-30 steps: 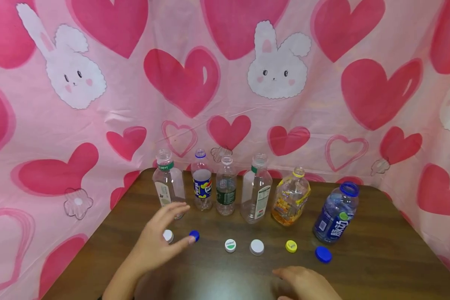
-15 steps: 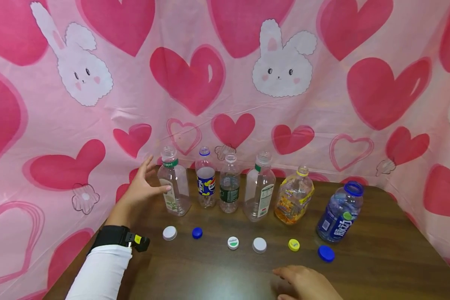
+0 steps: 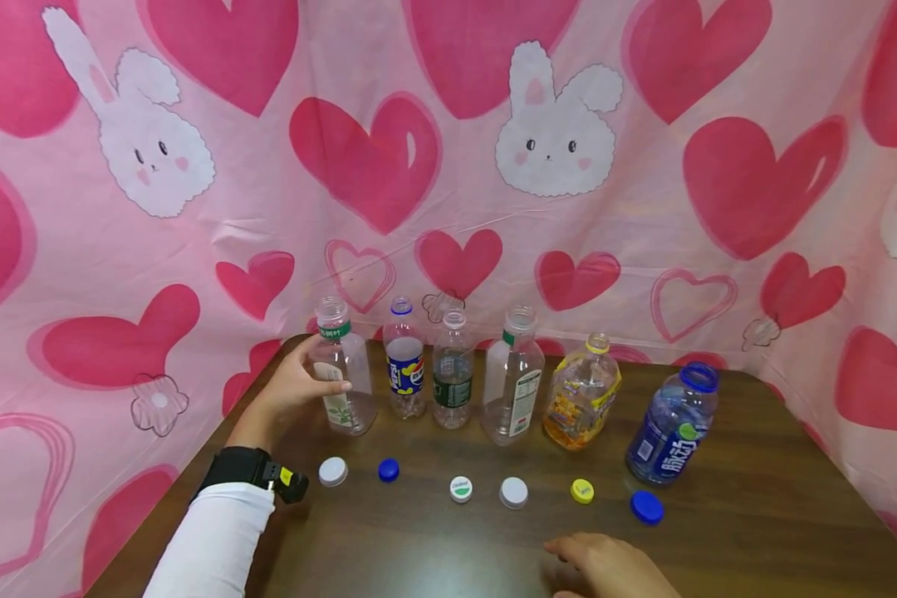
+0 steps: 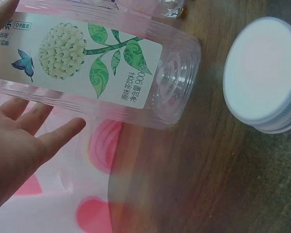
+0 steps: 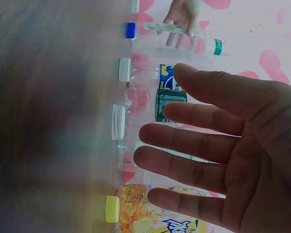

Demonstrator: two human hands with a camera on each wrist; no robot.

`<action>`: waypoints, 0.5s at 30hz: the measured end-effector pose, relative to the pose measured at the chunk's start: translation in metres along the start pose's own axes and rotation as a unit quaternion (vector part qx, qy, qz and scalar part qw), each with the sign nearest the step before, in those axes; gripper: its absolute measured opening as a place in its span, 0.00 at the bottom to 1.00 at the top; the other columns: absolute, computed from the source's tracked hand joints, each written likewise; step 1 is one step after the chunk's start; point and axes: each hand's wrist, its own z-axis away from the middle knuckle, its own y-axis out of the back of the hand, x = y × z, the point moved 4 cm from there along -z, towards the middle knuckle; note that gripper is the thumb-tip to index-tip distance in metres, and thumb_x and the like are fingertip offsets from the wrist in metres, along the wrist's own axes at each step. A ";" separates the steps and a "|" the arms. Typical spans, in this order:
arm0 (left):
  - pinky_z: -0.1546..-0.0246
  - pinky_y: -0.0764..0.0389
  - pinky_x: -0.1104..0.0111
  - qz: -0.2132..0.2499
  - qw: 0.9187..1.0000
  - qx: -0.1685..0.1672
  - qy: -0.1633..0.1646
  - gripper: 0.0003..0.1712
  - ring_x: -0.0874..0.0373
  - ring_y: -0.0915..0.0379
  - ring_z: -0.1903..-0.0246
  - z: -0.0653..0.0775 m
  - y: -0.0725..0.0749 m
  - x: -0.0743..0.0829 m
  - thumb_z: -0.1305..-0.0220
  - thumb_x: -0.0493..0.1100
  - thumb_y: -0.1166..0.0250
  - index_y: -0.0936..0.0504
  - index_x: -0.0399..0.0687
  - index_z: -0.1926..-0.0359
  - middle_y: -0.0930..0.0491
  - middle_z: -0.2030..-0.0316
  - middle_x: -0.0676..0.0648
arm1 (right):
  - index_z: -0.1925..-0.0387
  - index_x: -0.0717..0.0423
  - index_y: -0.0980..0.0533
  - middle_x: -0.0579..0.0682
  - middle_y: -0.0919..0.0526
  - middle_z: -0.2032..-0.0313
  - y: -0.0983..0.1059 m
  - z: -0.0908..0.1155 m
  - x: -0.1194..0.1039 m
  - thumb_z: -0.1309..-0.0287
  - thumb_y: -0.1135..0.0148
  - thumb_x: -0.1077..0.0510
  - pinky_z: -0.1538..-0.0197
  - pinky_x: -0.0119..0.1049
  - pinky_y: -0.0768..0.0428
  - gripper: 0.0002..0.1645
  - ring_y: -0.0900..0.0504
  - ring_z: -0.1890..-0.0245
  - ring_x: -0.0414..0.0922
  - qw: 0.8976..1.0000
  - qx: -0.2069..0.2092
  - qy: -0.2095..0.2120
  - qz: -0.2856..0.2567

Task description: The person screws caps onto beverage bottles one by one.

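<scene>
At the far left of the bottle row stands a clear, uncapped plastic bottle [image 3: 355,357] with a green neck band. My left hand [image 3: 291,389] holds it by the side, thumb across the front and the other fingers going behind. The left wrist view shows its white flower label [image 4: 121,63] close up, with the little finger spread off the bottle. A white cap [image 3: 333,472] lies on the table in front of this bottle. My right hand [image 3: 609,565] is low over the near table, and the right wrist view shows its fingers [image 5: 194,141] extended, holding nothing.
To the right stand more uncapped bottles: a Pepsi bottle [image 3: 406,365], a green-label one [image 3: 452,390], another clear one [image 3: 512,382], an orange-label one [image 3: 581,399] and a blue-label one [image 3: 673,428]. Several caps, including a blue cap [image 3: 389,470] and yellow cap [image 3: 582,491], lie before them.
My left hand has gone from above the caps, out to the left, then in against the leftmost bottle, which it now holds. The right hand stays where it was.
</scene>
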 end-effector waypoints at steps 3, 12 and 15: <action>0.43 0.36 0.34 -0.001 1.000 0.002 0.001 0.55 0.35 0.50 0.31 0.001 0.000 0.000 0.48 0.42 0.24 0.47 0.54 0.25 0.39 0.34 0.37 | 0.47 0.55 0.22 0.47 0.16 0.56 -0.006 -0.001 0.008 0.39 0.36 0.44 0.66 0.42 0.18 0.25 0.18 0.58 0.38 1.000 -0.009 0.011 -0.006; 0.42 0.37 0.34 -0.014 1.000 0.014 0.007 0.57 0.35 0.52 0.31 0.005 0.002 0.002 0.51 0.47 0.22 0.47 0.55 0.25 0.39 0.33 0.38 | 0.49 0.57 0.21 0.46 0.15 0.58 0.002 0.003 -0.008 0.41 0.34 0.48 0.63 0.38 0.18 0.23 0.19 0.61 0.37 0.999 -0.016 -0.023 -0.036; 0.42 0.38 0.34 -0.027 0.999 0.018 0.010 0.56 0.34 0.53 0.30 0.008 0.001 0.001 0.49 0.46 0.23 0.47 0.53 0.25 0.39 0.32 0.37 | 0.50 0.59 0.21 0.47 0.15 0.59 0.006 0.005 -0.015 0.41 0.33 0.49 0.63 0.37 0.18 0.22 0.19 0.61 0.37 0.999 -0.015 -0.026 -0.034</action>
